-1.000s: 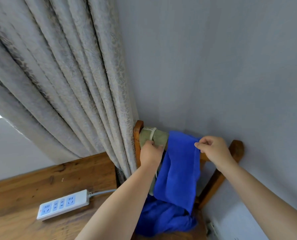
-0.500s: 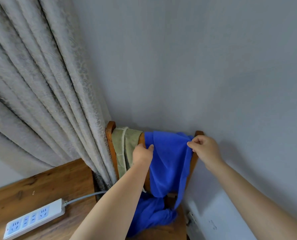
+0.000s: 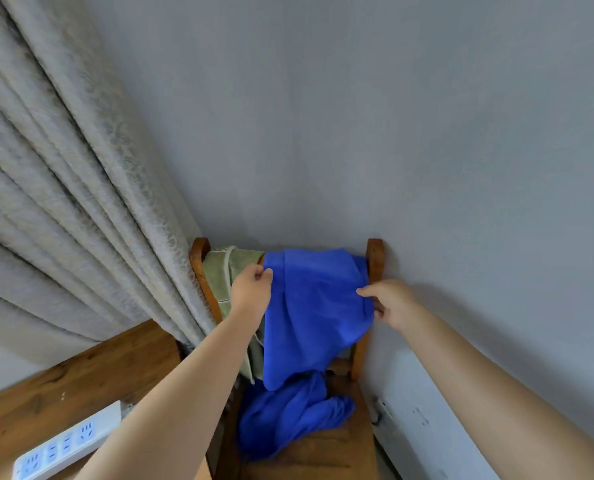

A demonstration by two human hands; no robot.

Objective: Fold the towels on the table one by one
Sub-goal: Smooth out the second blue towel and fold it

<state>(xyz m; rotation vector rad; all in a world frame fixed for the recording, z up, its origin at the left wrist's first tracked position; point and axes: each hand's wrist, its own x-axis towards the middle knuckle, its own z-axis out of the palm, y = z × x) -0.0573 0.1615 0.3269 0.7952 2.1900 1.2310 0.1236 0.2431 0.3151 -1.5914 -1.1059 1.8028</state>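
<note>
Towel (image 3: 309,306), blue, hangs over the chair back (image 3: 375,258) between both hands; left hand (image 3: 252,289) and right hand (image 3: 389,303) each pinch an edge, seemingly spreading it. Next: lift it clear.

power strip (image 3: 60,445) cut off at bottom edge, chair (image 3: 374,261) seat partly under blue towel (image 3: 309,306)

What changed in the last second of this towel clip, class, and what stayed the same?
The right hand slid from the top edge of the blue towel down its right side and now pinches it lower. The left hand shifted off the green towel to pinch the blue towel's left edge. Both towels still hang over the chair back, with blue cloth bunched on the seat.
</note>
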